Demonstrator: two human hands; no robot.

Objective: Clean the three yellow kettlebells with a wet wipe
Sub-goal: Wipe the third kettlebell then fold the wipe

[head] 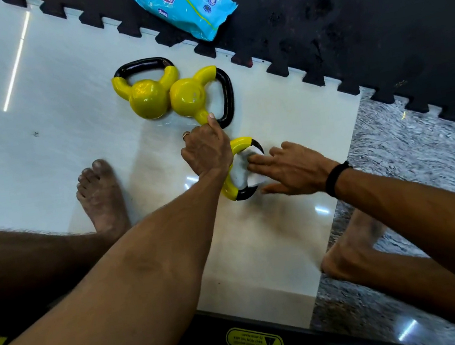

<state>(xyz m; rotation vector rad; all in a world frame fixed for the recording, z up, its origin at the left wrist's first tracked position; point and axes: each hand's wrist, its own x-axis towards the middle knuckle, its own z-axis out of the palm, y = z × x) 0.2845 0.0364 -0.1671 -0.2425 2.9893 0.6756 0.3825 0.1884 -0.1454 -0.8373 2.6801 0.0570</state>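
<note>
— Why is your left hand (206,153) on the nearest kettlebell (239,170)?

— I close it around the kettlebell so it does not roll on the floor (98,132). My right hand (287,168), at 3 o'clock from it, has fingers spread flat and presses the wet wipe (242,171) on the yellow part.

— And the other two?

— They lie touching each other at 12 o'clock: second kettlebell (195,95), third kettlebell (148,97). The wipes packet (182,3) is farther, on the black mat (345,24).
</note>
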